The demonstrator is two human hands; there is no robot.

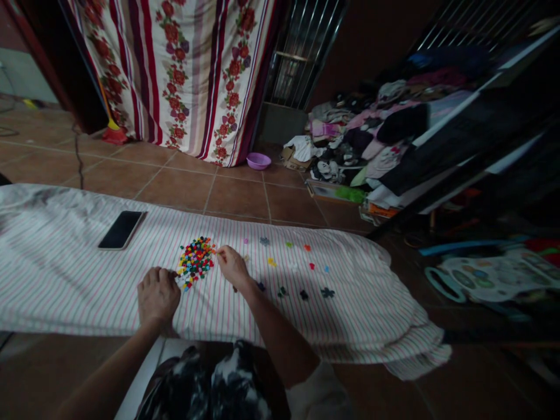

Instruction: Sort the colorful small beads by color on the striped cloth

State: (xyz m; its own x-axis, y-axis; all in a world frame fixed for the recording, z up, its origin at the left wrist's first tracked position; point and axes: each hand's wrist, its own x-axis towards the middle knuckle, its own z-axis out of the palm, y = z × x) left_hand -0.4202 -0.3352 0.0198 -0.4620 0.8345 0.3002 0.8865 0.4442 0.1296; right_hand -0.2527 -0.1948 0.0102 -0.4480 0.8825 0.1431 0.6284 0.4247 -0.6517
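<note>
A pile of small multicoloured pieces (196, 259) lies on the striped cloth (87, 280). My left hand (158, 293) rests at the pile's lower left edge, its fingers bent and close together; what they hold, if anything, is hidden. At the pile's right edge, my right hand (231, 265) pinches a small orange piece (215, 251) between thumb and finger. Right of that hand are small groups sorted by colour, among them a grey group (264, 240), a yellow group (272, 262), an orange group (307, 248) and a dark green group (327, 293).
A black phone (121, 230) lies left of the pile. Beyond the cloth are a floral curtain (184, 70), a purple basin (258, 161) and a heap of clothes (367, 128) on the tiled floor. A pale patterned plastic item (490, 277) stands at the right.
</note>
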